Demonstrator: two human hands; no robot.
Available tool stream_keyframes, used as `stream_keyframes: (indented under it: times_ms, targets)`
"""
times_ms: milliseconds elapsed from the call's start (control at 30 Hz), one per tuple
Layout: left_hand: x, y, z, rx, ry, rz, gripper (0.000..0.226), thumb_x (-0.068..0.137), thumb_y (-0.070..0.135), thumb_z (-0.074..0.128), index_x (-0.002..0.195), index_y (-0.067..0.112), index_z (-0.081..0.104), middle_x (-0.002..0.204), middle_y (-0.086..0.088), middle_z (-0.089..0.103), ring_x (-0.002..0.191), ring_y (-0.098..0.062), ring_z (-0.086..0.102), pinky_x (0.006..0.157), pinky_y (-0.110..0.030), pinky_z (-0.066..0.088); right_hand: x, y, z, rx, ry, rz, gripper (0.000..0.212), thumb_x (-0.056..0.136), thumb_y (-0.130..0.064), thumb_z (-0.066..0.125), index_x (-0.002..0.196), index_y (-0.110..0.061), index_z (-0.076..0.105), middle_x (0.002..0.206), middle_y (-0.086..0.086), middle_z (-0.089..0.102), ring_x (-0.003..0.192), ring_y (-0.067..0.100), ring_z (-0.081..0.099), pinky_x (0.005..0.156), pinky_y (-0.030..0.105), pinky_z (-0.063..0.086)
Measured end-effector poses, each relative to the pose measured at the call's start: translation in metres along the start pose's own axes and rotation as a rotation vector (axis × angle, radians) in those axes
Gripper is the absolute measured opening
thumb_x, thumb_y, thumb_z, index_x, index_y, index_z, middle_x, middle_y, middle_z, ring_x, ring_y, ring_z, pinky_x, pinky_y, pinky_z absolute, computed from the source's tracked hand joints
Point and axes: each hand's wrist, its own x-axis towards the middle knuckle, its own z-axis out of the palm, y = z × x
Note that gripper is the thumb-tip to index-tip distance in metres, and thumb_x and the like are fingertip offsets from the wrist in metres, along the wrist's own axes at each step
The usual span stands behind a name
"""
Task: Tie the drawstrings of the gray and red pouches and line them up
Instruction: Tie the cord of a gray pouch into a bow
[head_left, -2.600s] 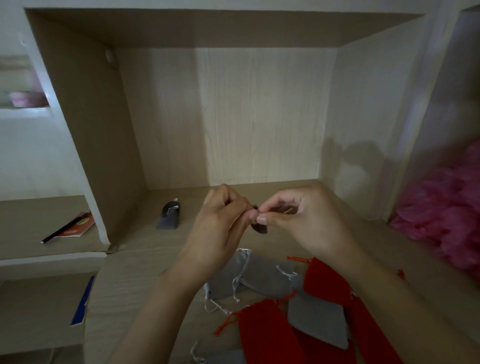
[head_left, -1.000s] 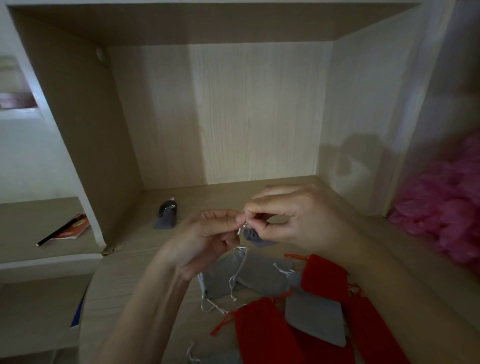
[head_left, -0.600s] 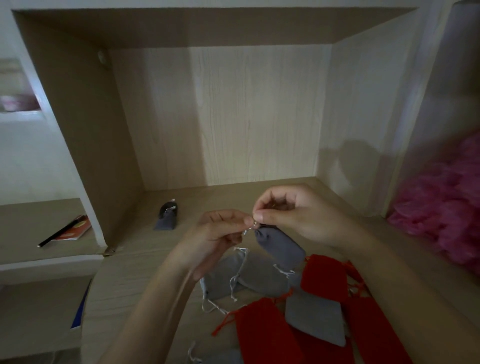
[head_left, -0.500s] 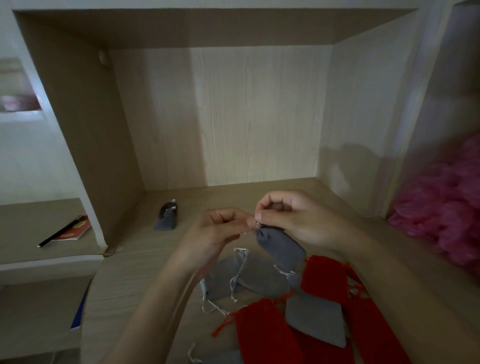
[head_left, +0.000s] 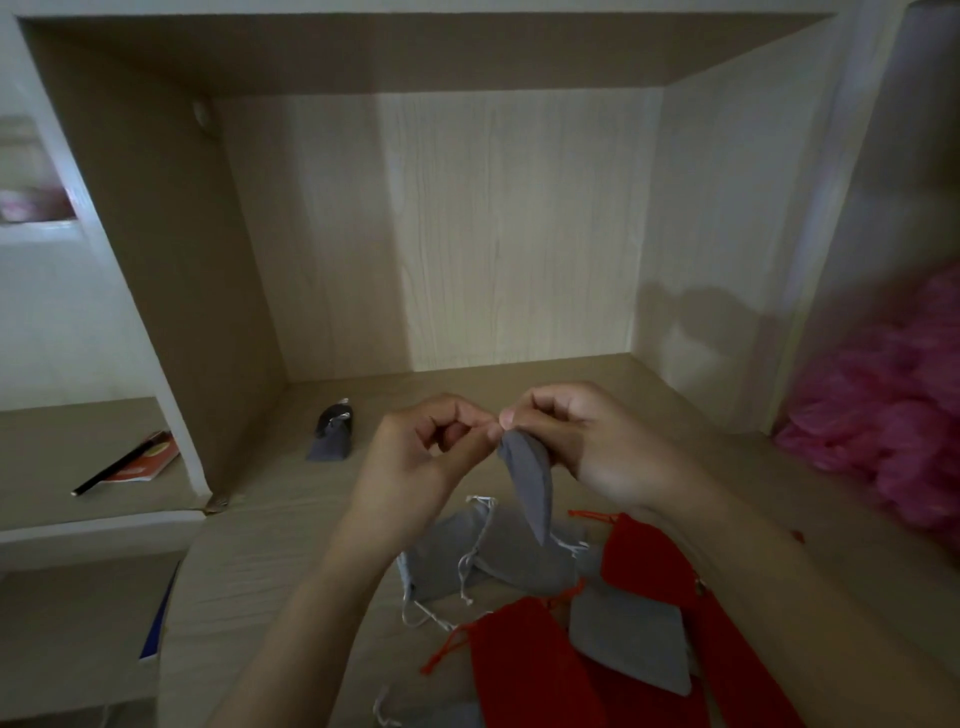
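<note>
Dim pale wooden shelf alcove (head_left: 509, 234), white wall (head_left: 57, 322).

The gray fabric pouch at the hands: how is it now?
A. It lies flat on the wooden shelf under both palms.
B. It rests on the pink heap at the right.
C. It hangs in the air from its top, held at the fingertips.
C: the gray fabric pouch hangs from its top, where the fingertips of the left hand and the right hand meet, above the wooden shelf.

Both forearms (head_left: 322, 597) are bare as far as they show; the left hand (head_left: 415, 457) and right hand (head_left: 597, 447) are bare too, with a short, plain thumbnail (head_left: 506, 415).
</note>
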Motion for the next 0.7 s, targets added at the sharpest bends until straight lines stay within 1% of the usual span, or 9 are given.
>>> stream_keyframes:
  times_ms: [67, 100, 167, 267, 367, 467, 533, 600, 700]
  targets:
    - [0.000, -0.001, 0.002, 0.280, 0.104, 0.186, 0.013, 0.078, 0.032, 0.063, 0.074, 0.021, 0.068, 0.062, -0.006, 0.049, 0.061, -0.004, 0.043, 0.061, -0.018, 0.036, 0.002, 0.004, 0.004, -0.004, 0.039, 0.000, 0.025, 0.093, -0.020, 0.056, 0.074, -0.005, 0.063, 0.058, -0.001, 0.050, 0.053, 0.007, 0.042, 0.056, 0.020, 0.034]
    - [0.000, -0.002, 0.002, 0.391, 0.150, 0.277, 0.013, 0.080, 0.031, 0.060, 0.076, 0.021, 0.067, 0.063, 0.000, 0.048, 0.063, -0.003, 0.043, 0.060, -0.013, 0.034, 0.003, 0.006, 0.006, 0.016, 0.051, -0.012, 0.025, 0.094, -0.019, 0.055, 0.074, -0.005, 0.063, 0.061, 0.003, 0.052, 0.057, 0.009, 0.045, 0.059, 0.024, 0.036]
    - [0.000, -0.002, 0.001, 0.483, 0.225, 0.378, 0.015, 0.082, 0.025, 0.057, 0.077, 0.015, 0.067, 0.066, 0.003, 0.049, 0.064, -0.001, 0.041, 0.062, -0.009, 0.033, 0.003, 0.006, 0.009, 0.094, 0.069, -0.032, 0.024, 0.095, -0.017, 0.053, 0.075, -0.011, 0.064, 0.067, 0.004, 0.058, 0.063, 0.013, 0.052, 0.065, 0.030, 0.043]
    - [-0.001, 0.001, -0.002, 0.445, 0.331, 0.454, 0.012, 0.085, 0.019, 0.058, 0.078, 0.013, 0.066, 0.070, 0.005, 0.052, 0.066, -0.001, 0.042, 0.063, -0.008, 0.033, 0.002, 0.001, 0.008, 0.326, 0.058, -0.034, 0.018, 0.095, -0.006, 0.048, 0.087, -0.004, 0.065, 0.077, 0.007, 0.065, 0.069, 0.013, 0.061, 0.065, 0.023, 0.050]
    - [-0.005, 0.003, 0.000, 0.411, 0.385, 0.519, 0.010, 0.087, 0.018, 0.059, 0.082, 0.016, 0.067, 0.074, 0.012, 0.050, 0.067, -0.003, 0.045, 0.063, -0.015, 0.037, 0.001, -0.005, 0.008, 0.459, 0.060, -0.025, 0.011, 0.090, 0.003, 0.053, 0.090, -0.001, 0.063, 0.081, 0.015, 0.068, 0.072, 0.022, 0.065, 0.065, 0.031, 0.056]
    - [-0.005, 0.001, 0.001, 0.408, 0.437, 0.537, 0.011, 0.085, 0.018, 0.064, 0.085, 0.010, 0.072, 0.076, 0.011, 0.053, 0.067, -0.005, 0.047, 0.060, -0.028, 0.042, -0.002, -0.008, 0.009, 0.426, 0.105, -0.075, 0.009, 0.084, 0.002, 0.061, 0.084, -0.004, 0.067, 0.077, 0.012, 0.071, 0.066, 0.017, 0.067, 0.059, 0.023, 0.055]
    - [-0.006, 0.001, 0.000, 0.413, 0.456, 0.534, 0.007, 0.081, 0.014, 0.070, 0.086, 0.011, 0.073, 0.074, 0.009, 0.056, 0.067, -0.003, 0.046, 0.059, -0.030, 0.041, -0.004, -0.008, 0.008, 0.385, 0.130, -0.153, 0.010, 0.080, 0.001, 0.065, 0.081, -0.007, 0.071, 0.074, 0.009, 0.072, 0.065, 0.015, 0.068, 0.061, 0.022, 0.055]
    - [-0.007, 0.003, -0.001, 0.353, 0.459, 0.501, 0.010, 0.078, 0.013, 0.072, 0.088, 0.014, 0.073, 0.073, 0.006, 0.059, 0.066, -0.005, 0.048, 0.060, -0.025, 0.040, -0.004, -0.008, 0.007, 0.313, 0.152, -0.233, 0.017, 0.079, 0.003, 0.066, 0.080, -0.012, 0.073, 0.073, 0.006, 0.073, 0.064, 0.013, 0.068, 0.061, 0.020, 0.055]
    - [-0.008, 0.010, 0.002, 0.227, 0.447, 0.468, 0.009, 0.083, 0.021, 0.065, 0.090, 0.021, 0.069, 0.071, 0.011, 0.057, 0.064, -0.002, 0.048, 0.062, -0.013, 0.037, -0.005, -0.008, 0.005, 0.198, 0.169, -0.384, 0.022, 0.078, 0.001, 0.068, 0.084, -0.018, 0.075, 0.075, 0.001, 0.074, 0.063, 0.012, 0.068, 0.061, 0.019, 0.054]
